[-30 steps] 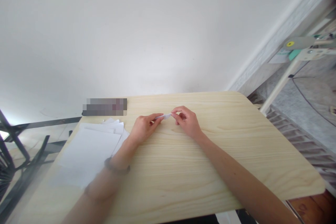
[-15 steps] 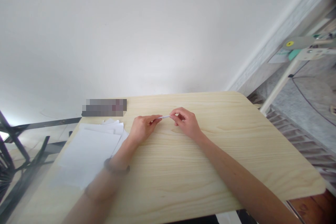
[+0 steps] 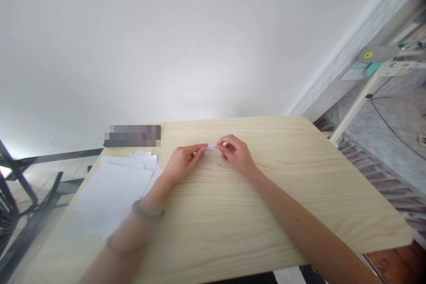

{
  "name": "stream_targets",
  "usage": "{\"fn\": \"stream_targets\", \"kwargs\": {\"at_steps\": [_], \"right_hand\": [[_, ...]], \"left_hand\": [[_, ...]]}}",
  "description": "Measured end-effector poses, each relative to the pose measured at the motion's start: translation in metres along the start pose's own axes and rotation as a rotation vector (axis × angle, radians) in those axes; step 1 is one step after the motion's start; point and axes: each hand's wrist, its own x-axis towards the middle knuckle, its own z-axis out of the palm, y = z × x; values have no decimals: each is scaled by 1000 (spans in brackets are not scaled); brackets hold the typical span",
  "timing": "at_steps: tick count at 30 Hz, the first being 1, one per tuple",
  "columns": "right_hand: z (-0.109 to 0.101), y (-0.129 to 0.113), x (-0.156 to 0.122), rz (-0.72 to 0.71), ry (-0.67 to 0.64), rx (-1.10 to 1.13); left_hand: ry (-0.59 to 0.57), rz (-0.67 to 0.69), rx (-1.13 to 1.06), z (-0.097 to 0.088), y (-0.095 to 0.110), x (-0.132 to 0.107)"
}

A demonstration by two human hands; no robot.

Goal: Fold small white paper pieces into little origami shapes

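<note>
A small piece of white paper (image 3: 211, 147) is stretched between my two hands, just above the far middle of the wooden table (image 3: 213, 213). My left hand (image 3: 186, 159) pinches its left end between thumb and fingers. At the other end, the thumb and forefinger of my right hand (image 3: 236, 153) grip the paper, with the remaining fingers curled. My fingertips cover both ends of the piece, so its full shape is hidden. A dark band circles my left wrist.
White paper sheets (image 3: 113, 191) lie in a loose stack on the left of the table, partly behind my left forearm. A pixelated dark object (image 3: 133, 136) sits at the far left corner. The white wall (image 3: 206, 44) rises behind, and a pale metal frame (image 3: 356, 106) stands right.
The paper piece has tilted, so more of its flat face shows now. My hands have shifted very slightly; the left fingertips moved a little up and right.
</note>
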Motion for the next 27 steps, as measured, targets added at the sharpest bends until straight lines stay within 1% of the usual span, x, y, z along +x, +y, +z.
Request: {"fn": "stream_targets", "kwargs": {"at_steps": [3,8,18,22,24,27], "right_hand": [[0,0,-1,12,-9,-10],[0,1,-1,27,-16,-13],[0,3,-1,-31,-41,46],[0,2,-2,-32,-74,65],[0,1,-3,-37,-91,55],[1,-2,-3,-62,-105,15]], "left_hand": [[5,-25,1,-1,1,0],[-93,-13,-12,-2,3,0],[-158,-12,-50,-3,10,-1],[-214,8,-50,-3,10,-2],[-217,36,-22,-2,11,-3],[-161,65,72,0,11,-2]]}}
